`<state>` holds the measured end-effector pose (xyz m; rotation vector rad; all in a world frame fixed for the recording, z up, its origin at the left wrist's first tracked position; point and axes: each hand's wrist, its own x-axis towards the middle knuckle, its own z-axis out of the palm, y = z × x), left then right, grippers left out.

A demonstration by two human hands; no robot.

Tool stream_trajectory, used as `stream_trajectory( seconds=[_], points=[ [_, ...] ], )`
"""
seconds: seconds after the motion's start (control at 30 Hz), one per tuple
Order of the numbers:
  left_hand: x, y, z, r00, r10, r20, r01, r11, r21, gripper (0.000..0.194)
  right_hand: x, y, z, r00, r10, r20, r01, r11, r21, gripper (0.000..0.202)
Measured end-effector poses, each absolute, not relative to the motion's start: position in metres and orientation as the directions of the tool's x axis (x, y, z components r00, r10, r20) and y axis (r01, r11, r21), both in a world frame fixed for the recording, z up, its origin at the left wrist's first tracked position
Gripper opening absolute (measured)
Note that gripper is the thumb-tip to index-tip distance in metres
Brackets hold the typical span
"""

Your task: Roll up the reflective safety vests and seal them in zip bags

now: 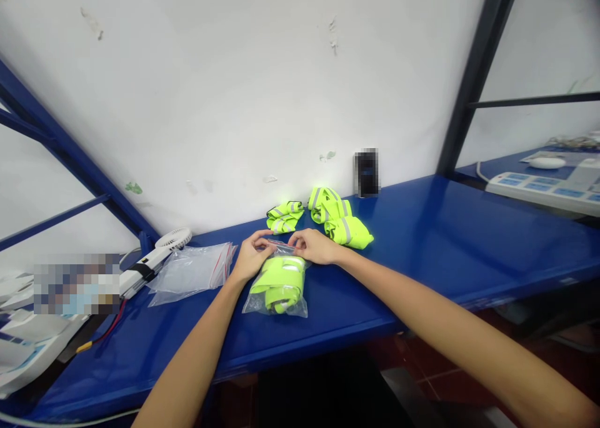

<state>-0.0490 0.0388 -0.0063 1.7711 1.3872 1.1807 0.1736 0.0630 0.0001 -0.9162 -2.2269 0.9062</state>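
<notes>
A clear zip-lock bag (300,306) lies on the blue table, with a folded neon-yellow reflective vest (279,281) inside it. The bag's top edge, with a red line along it, points away from me. My left hand (253,253) pinches the left end of that edge between thumb and fingers. At the right end, my right hand (313,245) grips the same edge, its fingers closed. Whether the seal is pressed together I cannot tell. Just beyond my hands lie more rolled neon-yellow pieces with grey reflective strips, one on the left (285,217) and a group (330,206) on the right.
A stack of flat clear zip-lock bags (192,272) lies left of my left hand. Beyond it are a small white fan (174,237) and white equipment with a red cable. A dark upright object (367,173) leans at the wall. Metal frame posts flank the blue table (445,240).
</notes>
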Motion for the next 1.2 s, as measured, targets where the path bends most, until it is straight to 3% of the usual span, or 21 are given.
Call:
stream_trajectory(
  seconds=[0.2, 0.4, 0.5, 0.7, 0.93, 1.2],
  points=[
    [-0.03, 0.033, -0.001, 0.1, 0.964, 0.247, 0.277, -0.265, 0.924, 0.06, 0.176, 0.061, 0.008, -0.625, 0.761, 0.176, 0.331, 0.461, -0.823, 0.019],
    [-0.022, 0.031, 0.001, 0.03, 0.991, 0.13, 0.111, -0.133, 0.985, 0.063, 0.174, 0.056, 0.006, -0.528, 0.763, 0.372, 0.466, 0.627, -0.624, 0.014],
    [-0.023, 0.035, -0.002, 0.004, 0.999, 0.046, 0.022, -0.046, 0.999, 0.051, 0.172, 0.054, 0.004, -0.512, 0.758, 0.405, 0.476, 0.643, -0.6, 0.013],
    [-0.025, 0.039, -0.006, -0.002, 0.987, 0.161, 0.137, -0.159, 0.978, 0.036, 0.169, 0.054, 0.0, -0.488, 0.778, 0.396, 0.448, 0.612, -0.651, 0.01],
    [-0.022, 0.034, -0.001, 0.023, 0.961, 0.277, 0.213, -0.275, 0.938, 0.035, 0.167, 0.063, -0.003, -0.462, 0.831, 0.31, 0.267, 0.463, -0.845, 0.01],
    [-0.024, 0.033, -0.004, 0.079, 0.959, 0.27, 0.251, -0.282, 0.926, 0.029, 0.165, 0.061, -0.004, -0.484, 0.818, 0.312, 0.209, 0.454, -0.866, 0.014]
  ],
)
